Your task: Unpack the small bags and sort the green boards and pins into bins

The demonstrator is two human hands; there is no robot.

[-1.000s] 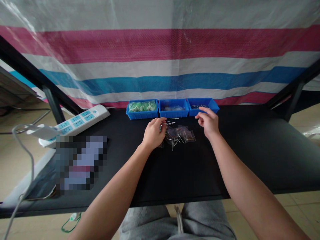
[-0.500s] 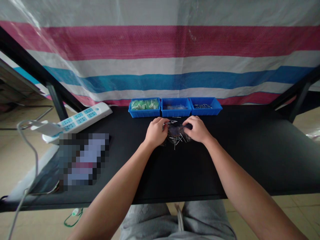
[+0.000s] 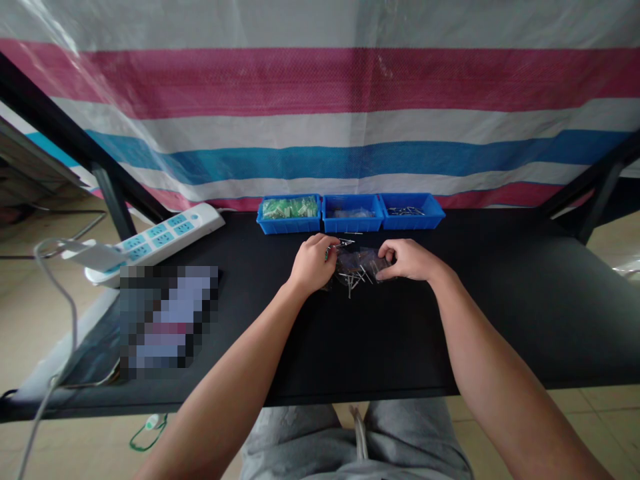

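A clear plastic bag (image 3: 367, 257) lies on the black table between my hands. Loose silver screws or nails (image 3: 354, 279) spill at its near side; their exact kind is too small to tell. My right hand (image 3: 413, 260) pinches the bag's right end between thumb and fingers. At the bag's left side, my left hand (image 3: 314, 263) is closed, its fingers curled down. A speck of green and some metal show at its fingertips, but what it grips is mostly hidden. A few more metal pins (image 3: 346, 243) lie just beyond the bag.
Three blue bins stand in a row behind: the left bin (image 3: 290, 228) with green packed pieces, the middle bin (image 3: 353, 225) with clear bags, the right bin (image 3: 414, 223) with dark metal pieces. A power strip (image 3: 160, 237) and a blurred-out flat object (image 3: 175, 320) lie left.
My right hand has moved a little to the right and turned, now at the bag's right end, and more of the bag shows. My left hand has barely moved.
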